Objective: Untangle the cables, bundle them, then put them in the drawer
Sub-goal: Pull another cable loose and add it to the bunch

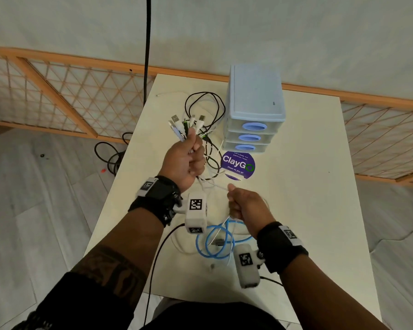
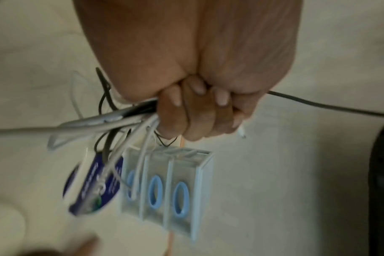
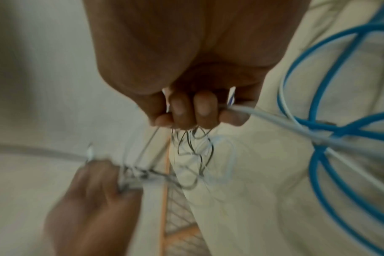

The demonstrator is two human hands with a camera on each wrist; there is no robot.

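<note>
My left hand (image 1: pixel 188 160) is raised over the table's middle and grips a bunch of black and white cables (image 1: pixel 188 126), their USB plugs fanning out above the fist. Its fingers (image 2: pixel 186 110) curl tight round the strands. Loops of black cable (image 1: pixel 205 106) trail behind on the table. My right hand (image 1: pixel 244 204), nearer me, grips a white cable (image 3: pixel 274 119) that runs back to the bunch. A blue cable (image 1: pixel 215 244) lies coiled below that hand. The pale blue three-drawer unit (image 1: pixel 255 103) stands at the back right, all drawers closed.
A round purple sticker (image 1: pixel 239 164) lies in front of the drawer unit. The white table (image 1: pixel 296 210) has bare surface at right. A black cord (image 1: pixel 148 55) hangs from above at the table's far left corner, and more black cable (image 1: pixel 110 153) lies on the floor.
</note>
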